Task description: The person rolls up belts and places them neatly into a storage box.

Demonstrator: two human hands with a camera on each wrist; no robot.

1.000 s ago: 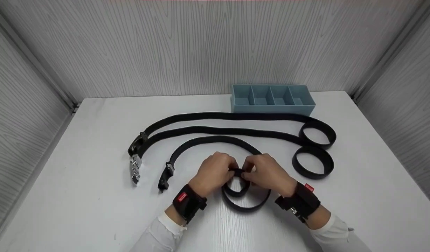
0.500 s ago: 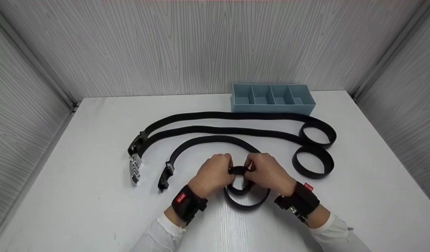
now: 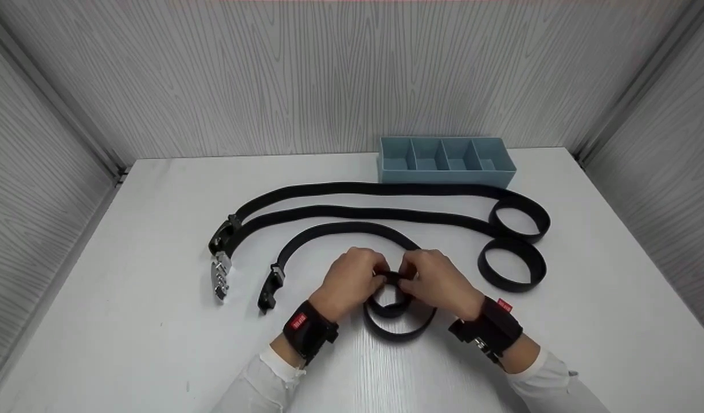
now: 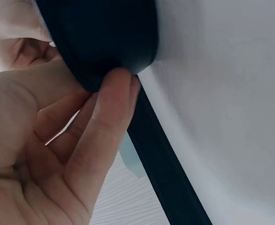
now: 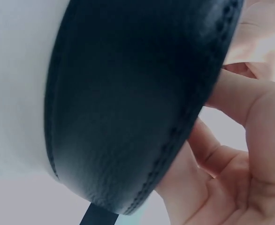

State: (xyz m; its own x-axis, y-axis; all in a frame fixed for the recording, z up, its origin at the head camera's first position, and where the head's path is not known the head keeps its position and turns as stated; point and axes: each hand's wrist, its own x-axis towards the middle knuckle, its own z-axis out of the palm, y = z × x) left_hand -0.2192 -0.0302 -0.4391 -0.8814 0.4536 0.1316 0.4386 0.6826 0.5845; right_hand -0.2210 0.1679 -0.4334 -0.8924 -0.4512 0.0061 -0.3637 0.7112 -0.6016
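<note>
In the head view a black leather belt [image 3: 340, 228] lies nearest me, its dark buckle [image 3: 267, 293] at the left end. Its other end is rolled into a small coil [image 3: 391, 311] inside a wider loop. My left hand [image 3: 349, 284] pinches the coil's far left side; my right hand [image 3: 444, 284] pinches its far right side. Up close in the left wrist view, thumb and fingers of the left hand [image 4: 67, 154] hold the edge of the belt [image 4: 104, 37]. The right wrist view has the stitched belt [image 5: 123, 93] covering part of the right hand [image 5: 231, 159].
Two more black belts, an upper one [image 3: 352, 189] and a middle one [image 3: 358, 213], lie behind, loosely looped at their right ends. One has a silver buckle [image 3: 220, 279], the other a dark buckle [image 3: 223, 236]. A blue divided box [image 3: 446, 176] stands at the back right.
The coil has shifted slightly between my fingers, and the wider loop around it has drawn in a little. Both hands stay in nearly the same place.
</note>
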